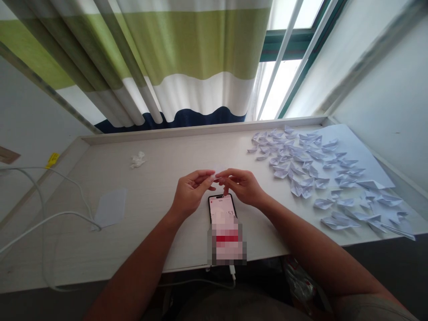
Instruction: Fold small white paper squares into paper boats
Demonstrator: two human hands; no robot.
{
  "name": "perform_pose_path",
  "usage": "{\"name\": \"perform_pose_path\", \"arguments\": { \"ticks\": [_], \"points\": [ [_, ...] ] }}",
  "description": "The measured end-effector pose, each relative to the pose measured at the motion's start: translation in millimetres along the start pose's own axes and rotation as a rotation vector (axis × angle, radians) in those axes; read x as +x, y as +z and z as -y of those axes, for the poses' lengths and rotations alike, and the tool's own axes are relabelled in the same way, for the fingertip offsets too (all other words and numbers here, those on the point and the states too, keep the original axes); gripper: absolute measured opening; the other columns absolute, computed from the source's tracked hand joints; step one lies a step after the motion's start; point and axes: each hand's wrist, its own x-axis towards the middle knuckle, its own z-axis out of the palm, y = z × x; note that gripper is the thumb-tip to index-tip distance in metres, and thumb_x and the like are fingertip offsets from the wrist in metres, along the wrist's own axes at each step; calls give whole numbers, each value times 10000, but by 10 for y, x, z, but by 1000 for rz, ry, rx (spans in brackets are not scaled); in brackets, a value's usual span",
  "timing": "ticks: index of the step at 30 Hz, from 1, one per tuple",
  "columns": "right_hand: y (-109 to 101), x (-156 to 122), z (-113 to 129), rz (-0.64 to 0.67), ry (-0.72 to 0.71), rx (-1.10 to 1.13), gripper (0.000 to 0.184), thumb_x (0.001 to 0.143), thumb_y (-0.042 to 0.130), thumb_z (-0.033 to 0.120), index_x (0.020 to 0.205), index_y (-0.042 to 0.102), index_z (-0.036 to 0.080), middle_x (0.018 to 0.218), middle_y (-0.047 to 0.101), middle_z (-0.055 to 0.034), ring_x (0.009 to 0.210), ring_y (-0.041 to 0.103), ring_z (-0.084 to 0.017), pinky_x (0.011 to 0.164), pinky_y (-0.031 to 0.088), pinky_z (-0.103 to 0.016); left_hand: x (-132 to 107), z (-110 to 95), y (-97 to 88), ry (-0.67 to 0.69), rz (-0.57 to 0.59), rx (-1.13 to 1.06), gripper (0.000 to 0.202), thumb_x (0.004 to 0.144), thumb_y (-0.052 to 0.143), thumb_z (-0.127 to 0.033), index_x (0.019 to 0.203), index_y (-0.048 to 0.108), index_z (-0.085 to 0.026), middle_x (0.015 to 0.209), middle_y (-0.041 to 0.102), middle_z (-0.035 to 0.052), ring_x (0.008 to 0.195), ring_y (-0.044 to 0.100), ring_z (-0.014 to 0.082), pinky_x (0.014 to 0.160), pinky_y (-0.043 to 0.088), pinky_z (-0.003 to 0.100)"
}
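Between my two hands, just beyond the phone, is a small piece of white paper (219,173), mostly covered by my fingers. My left hand (193,191) pinches it from the left with thumb and fingertips. From the other side my right hand (243,185) grips it, fingers bent and close to the left fingertips. How the paper is folded cannot be made out. A phone (222,209) with a lit pinkish screen, partly blurred out, lies below my hands at the table's front edge. Many folded white paper boats (284,154) spread over the right side.
A white table (160,187) with a raised back rim carries everything. Crumpled tissue (137,159) and flat paper sheets (111,207) lie at left, near white cables (50,218). A charging cable (232,271) hangs from the phone. A striped curtain (200,44) hangs behind.
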Motion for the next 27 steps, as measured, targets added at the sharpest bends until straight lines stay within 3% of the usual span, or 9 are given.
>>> {"name": "perform_pose_path", "arguments": {
  "ticks": [7, 14, 21, 27],
  "points": [
    [-27, 27, 14, -67, -170, -184, 151, 992, 731, 378, 941, 785, 247, 912, 676, -21, 838, 676, -153, 755, 603, -324, -19, 70, -44, 39, 85, 162, 291, 877, 825, -383, 1087, 838, -182, 1036, 850, 94, 903, 810, 248, 893, 673, 416],
    [11, 26, 18, -111, -37, -61, 289, 922, 803, 497, 887, 716, 224, 875, 741, -25, 815, 696, -180, 781, 591, -373, -21, 86, -50, 75, 21, 249, 209, 873, 839, -392, 900, 779, -193, 858, 824, 54, 831, 790, 218, 797, 626, 335],
    [2, 33, 14, -104, 1, -34, 363, 894, 815, 555, 852, 688, 218, 853, 763, -36, 839, 749, -208, 820, 599, -401, -30, 71, -28, 50, 93, 185, 210, 934, 765, -389, 948, 693, -192, 908, 841, 71, 846, 800, 218, 815, 635, 353],
    [32, 19, 17, -138, 29, 7, 380, 868, 845, 545, 818, 680, 207, 811, 765, -35, 782, 766, -206, 748, 607, -372, -42, 88, -13, -7, 121, 76, 343, 923, 796, -416, 1070, 558, -216, 923, 856, 71, 915, 820, 234, 847, 637, 365]
  ]
}}
